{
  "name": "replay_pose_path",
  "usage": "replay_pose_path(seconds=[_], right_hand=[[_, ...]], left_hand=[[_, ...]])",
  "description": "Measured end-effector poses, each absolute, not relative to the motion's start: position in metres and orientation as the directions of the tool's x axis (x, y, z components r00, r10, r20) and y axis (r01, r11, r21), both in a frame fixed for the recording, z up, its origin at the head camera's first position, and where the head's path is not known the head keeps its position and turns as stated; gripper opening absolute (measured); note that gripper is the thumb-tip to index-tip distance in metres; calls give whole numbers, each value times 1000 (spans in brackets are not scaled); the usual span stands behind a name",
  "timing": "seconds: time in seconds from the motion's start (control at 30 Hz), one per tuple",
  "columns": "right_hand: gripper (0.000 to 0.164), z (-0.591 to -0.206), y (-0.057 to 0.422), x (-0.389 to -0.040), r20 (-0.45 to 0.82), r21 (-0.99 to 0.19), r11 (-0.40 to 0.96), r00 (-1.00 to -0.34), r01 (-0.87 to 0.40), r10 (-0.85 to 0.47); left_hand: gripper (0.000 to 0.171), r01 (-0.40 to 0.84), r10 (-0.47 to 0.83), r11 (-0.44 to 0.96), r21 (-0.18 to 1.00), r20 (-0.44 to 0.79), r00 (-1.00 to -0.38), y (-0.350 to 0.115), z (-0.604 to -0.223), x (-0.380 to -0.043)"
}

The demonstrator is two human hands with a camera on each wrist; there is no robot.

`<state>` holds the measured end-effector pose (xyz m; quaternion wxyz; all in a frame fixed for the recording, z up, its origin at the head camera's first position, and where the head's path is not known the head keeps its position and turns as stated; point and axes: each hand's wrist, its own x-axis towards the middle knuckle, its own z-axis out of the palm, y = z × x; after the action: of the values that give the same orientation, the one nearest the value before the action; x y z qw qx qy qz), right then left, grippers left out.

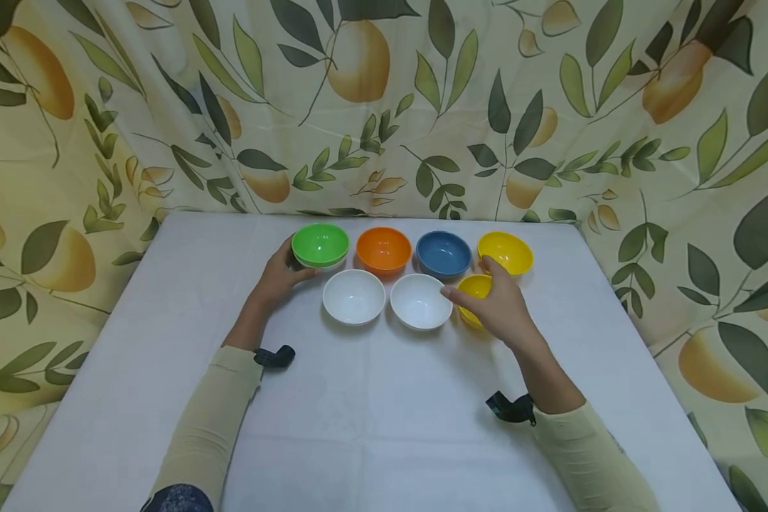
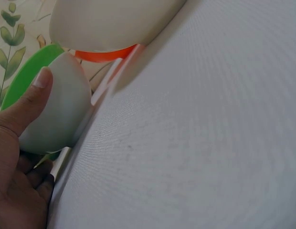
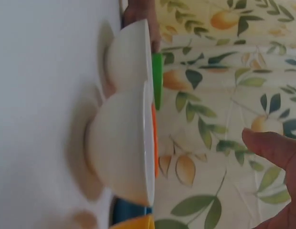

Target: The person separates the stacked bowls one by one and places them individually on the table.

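Observation:
At the left end of the back row, a green bowl [image 1: 320,245] sits inside a white bowl [image 2: 71,105]. My left hand [image 1: 280,274] holds this pair from the left side, its thumb [image 2: 36,93] against the white outer wall. My right hand [image 1: 502,302] hovers over the front yellow bowl [image 1: 473,288], partly hiding it. Its fingers are spread and hold nothing; in the right wrist view the thumb [image 3: 265,145] is in the air, apart from the bowls. Two white bowls, one left [image 1: 354,297] and one right [image 1: 421,302], stand beside that yellow bowl in the front row.
An orange bowl [image 1: 384,250], a blue bowl [image 1: 444,254] and another yellow bowl [image 1: 505,252] continue the back row. All stand close together on a white-covered table [image 1: 358,427]. Behind the table hangs a fruit-and-leaf patterned curtain [image 1: 384,163].

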<state>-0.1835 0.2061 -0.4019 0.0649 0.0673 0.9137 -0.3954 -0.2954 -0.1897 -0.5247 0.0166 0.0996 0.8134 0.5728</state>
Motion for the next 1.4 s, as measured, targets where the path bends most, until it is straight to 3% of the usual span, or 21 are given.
replay_pose_path(seconds=[0.23,0.47,0.73,0.97,1.4], right_hand=[[120,-402,169,-197,-123,-753,656,-990,45,-73],[121,-398,126,-217,-142,-769,639,-980,20,-140],[110,-398,85,-244,-55,-792,600,-964,-117,-260],[121,-393,59,-257,-87,-702,698,-956,-141,-281],[114,-387,21,-280,-70,-665,730,-960,-158,-272]], left_hand=[[102,140,182,334,932,82,-980,-191,-525,-297],[103,125,172,344,931,69,-983,-192,-522,-296],[100,151,177,322,935,97,-979,-195,-523,-299],[101,140,184,336,931,81,-980,-192,-523,-296],[100,148,200,311,939,87,-976,-192,-525,-295]])
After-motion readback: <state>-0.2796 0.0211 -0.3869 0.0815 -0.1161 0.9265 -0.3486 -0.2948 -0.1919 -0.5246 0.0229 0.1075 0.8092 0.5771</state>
